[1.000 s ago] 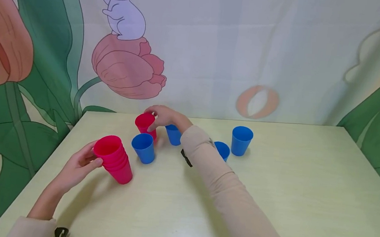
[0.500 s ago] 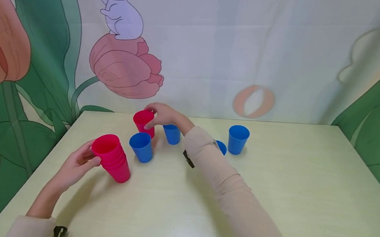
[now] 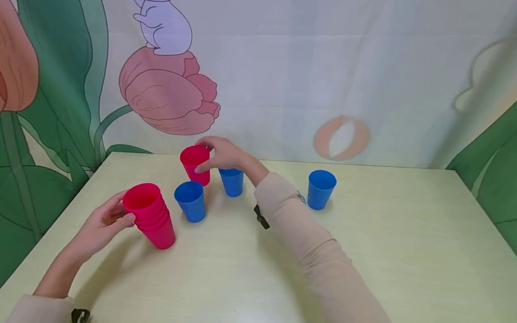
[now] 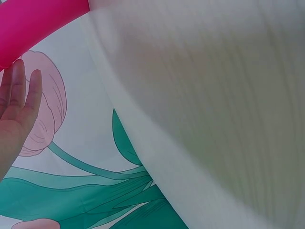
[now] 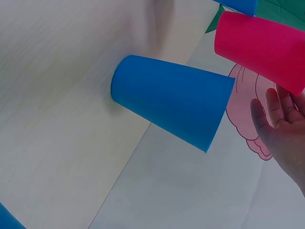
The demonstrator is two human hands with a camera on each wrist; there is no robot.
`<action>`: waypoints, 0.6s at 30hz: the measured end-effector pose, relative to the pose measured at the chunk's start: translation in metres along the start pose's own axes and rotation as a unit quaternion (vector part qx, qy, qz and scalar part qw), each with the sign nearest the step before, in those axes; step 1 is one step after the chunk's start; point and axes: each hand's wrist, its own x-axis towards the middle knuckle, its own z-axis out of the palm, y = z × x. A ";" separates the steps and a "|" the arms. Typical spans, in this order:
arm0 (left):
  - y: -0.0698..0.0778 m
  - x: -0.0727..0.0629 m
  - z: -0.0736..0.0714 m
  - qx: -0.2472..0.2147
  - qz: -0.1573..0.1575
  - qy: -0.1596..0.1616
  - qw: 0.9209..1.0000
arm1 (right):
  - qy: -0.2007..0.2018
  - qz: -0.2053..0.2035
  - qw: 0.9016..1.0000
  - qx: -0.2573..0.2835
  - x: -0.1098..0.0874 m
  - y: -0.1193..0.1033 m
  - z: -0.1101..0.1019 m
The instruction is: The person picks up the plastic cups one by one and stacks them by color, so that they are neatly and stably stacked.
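Observation:
My left hand holds a stack of several nested pinkish-red plastic cups, tilted a little, at the table's left side. In the left wrist view that hand lies against the lowest visible part of the red cup wall. Toward the back edge, my right hand grips a single red cup by its side near the rim. A blue cup stands in front of it and another blue cup to its right, partly behind my wrist. The right wrist view shows the held red cup off the table.
A third blue cup stands farther right. My right sleeve crosses the table and covers nearly all of one more blue cup. A printed cloth backdrop rises behind the table's back edge.
My right hand has raised the single red cup slightly. The right forearm has shifted a little right, covering more of one blue cup. My left hand keeps its stack in place.

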 end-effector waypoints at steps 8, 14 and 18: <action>-0.001 0.000 -0.001 -0.004 0.002 -0.004 1.000 | 0.012 -0.005 1.000 0.007 -0.005 0.003 -0.003; -0.002 0.000 0.000 0.002 0.003 -0.005 1.000 | 0.020 -0.014 1.000 0.010 -0.011 0.003 -0.008; -0.001 0.000 0.000 0.009 -0.001 -0.005 1.000 | 0.022 -0.022 0.999 0.010 -0.016 0.000 -0.013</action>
